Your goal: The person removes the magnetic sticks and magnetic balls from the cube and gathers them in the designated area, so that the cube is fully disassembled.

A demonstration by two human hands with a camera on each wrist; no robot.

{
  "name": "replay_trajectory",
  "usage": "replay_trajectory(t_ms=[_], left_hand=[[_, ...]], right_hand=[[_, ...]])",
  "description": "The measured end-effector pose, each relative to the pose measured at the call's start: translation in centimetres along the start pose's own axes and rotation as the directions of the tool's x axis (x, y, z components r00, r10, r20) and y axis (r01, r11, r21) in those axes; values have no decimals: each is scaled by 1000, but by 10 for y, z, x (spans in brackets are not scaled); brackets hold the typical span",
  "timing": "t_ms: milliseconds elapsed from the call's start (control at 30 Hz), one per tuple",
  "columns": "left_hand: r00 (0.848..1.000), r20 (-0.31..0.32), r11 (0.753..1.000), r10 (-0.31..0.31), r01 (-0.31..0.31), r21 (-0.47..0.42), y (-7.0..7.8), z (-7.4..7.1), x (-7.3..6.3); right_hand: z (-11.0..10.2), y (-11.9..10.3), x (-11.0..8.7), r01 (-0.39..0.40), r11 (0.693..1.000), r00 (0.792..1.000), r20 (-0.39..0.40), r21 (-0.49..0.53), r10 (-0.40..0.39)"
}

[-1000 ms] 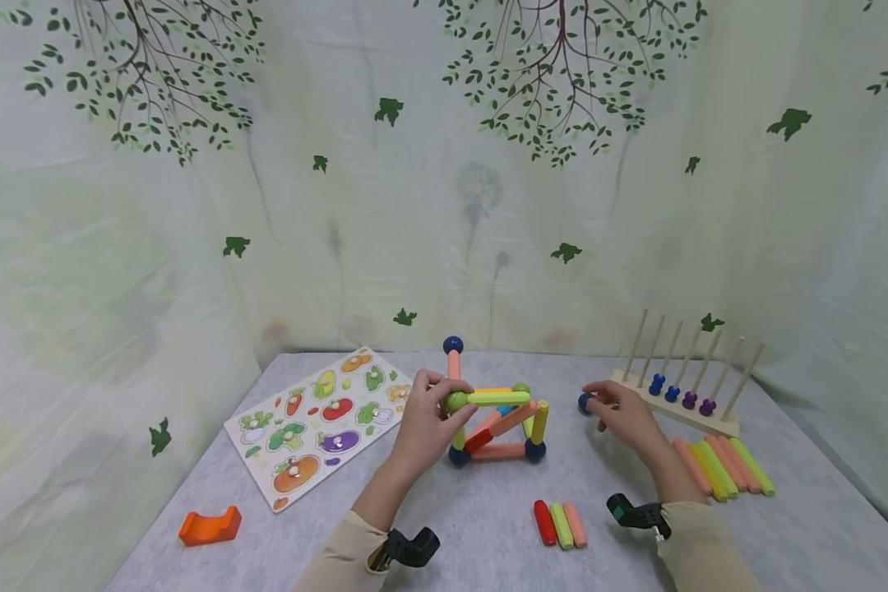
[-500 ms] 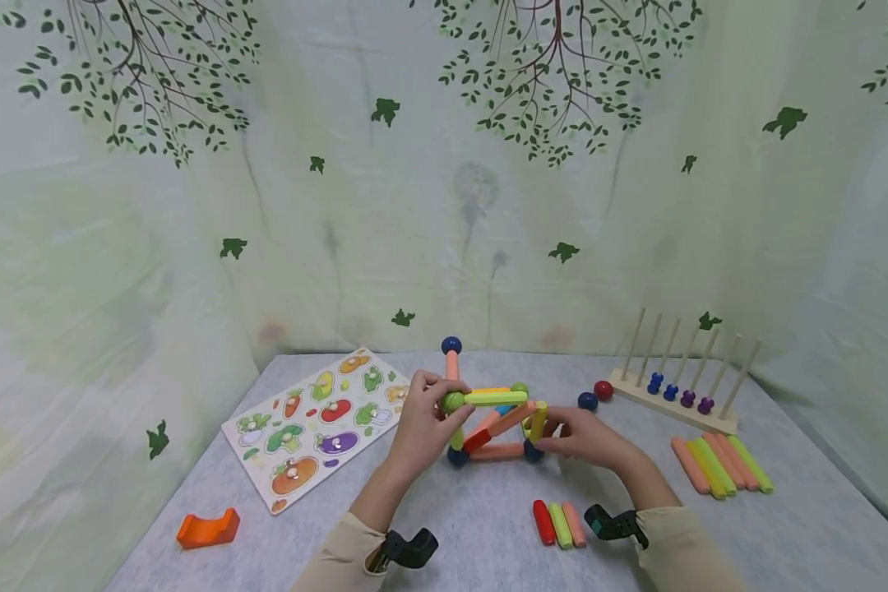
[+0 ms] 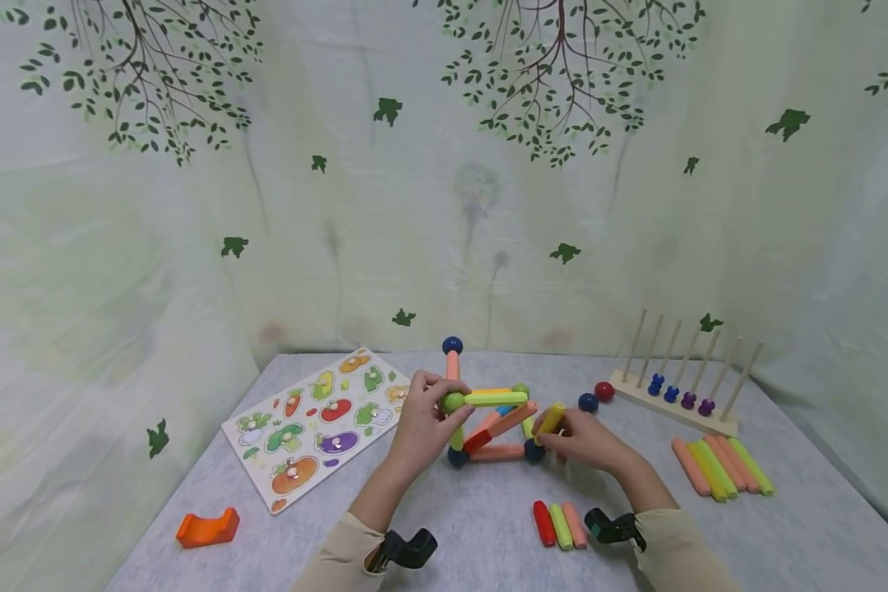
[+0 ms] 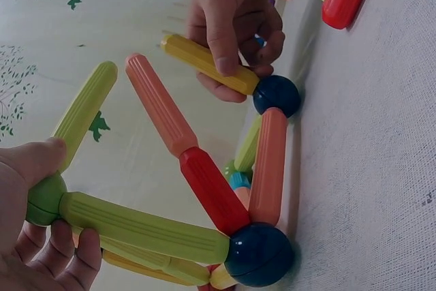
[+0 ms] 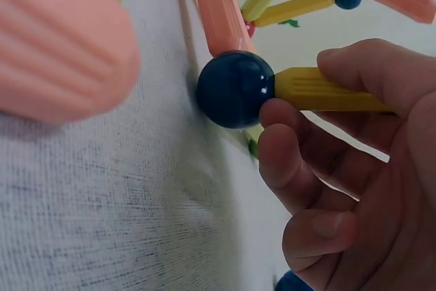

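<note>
A structure of colored rods and balls stands mid-table. At its upper left corner my left hand (image 3: 425, 419) holds a green ball (image 4: 46, 199), thumb on one side and fingers on the other. A light green rod (image 4: 143, 226) runs from that ball down to a dark blue ball (image 4: 259, 255). My right hand (image 3: 585, 440) pinches a yellow rod (image 5: 334, 90) between thumb and fingers. The rod's lower end meets another dark blue ball (image 5: 235, 90) at the structure's right corner, and the rod leans to the right. Salmon rods (image 4: 270, 168) and a red rod (image 4: 212, 189) join the lower corners.
Loose dark blue (image 3: 588, 402) and red (image 3: 603, 390) balls lie right of the structure, before a pegged wooden rack (image 3: 681, 403). Rods (image 3: 721, 464) lie at right; a red rod (image 3: 543, 524) and two others lie in front. A vegetable puzzle board (image 3: 318, 427) and orange piece (image 3: 208, 528) are left.
My right hand has left the loose dark blue ball and moved left to the yellow rod, which has gone from upright to leaning right. My left hand keeps its place.
</note>
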State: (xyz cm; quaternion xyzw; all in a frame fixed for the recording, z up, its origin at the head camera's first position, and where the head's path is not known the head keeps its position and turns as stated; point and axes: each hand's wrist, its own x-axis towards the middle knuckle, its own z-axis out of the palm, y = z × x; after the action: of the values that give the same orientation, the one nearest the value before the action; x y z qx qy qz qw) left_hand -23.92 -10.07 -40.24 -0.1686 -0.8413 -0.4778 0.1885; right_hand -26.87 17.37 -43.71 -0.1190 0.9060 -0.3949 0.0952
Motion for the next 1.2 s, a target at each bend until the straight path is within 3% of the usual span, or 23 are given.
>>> replay_trajectory(t_ms=[167,367,567,733,1000,1200], left_hand=[[1000,-2,1000,1,-1,0,-1,-1,0],[1000,-5,1000,-5,5,-1,-1,-2,-1],[1000,-7,1000,-10,10,-5,-2,-3,-2],[1000,-10,1000,-14,14,-5,-2,-4,-2],[1000,-16,1000,-18,18,-7,-2,-5,-3],[1000,-4,1000,-10,10,-12,-4,-4,-2]], right_hand=[[-1,5,-1,-47,997,999,13,66,46],[-2,10,-1,-36,984,998,59,173,26],[1,13,1,-87,976,996,51,202,78],[1,17,1,-90,981,996,31,171,86],[-7,20,2,-72,997,995,-73,11,72],[-15,23,-4,-77,997,988,-134,5,77]])
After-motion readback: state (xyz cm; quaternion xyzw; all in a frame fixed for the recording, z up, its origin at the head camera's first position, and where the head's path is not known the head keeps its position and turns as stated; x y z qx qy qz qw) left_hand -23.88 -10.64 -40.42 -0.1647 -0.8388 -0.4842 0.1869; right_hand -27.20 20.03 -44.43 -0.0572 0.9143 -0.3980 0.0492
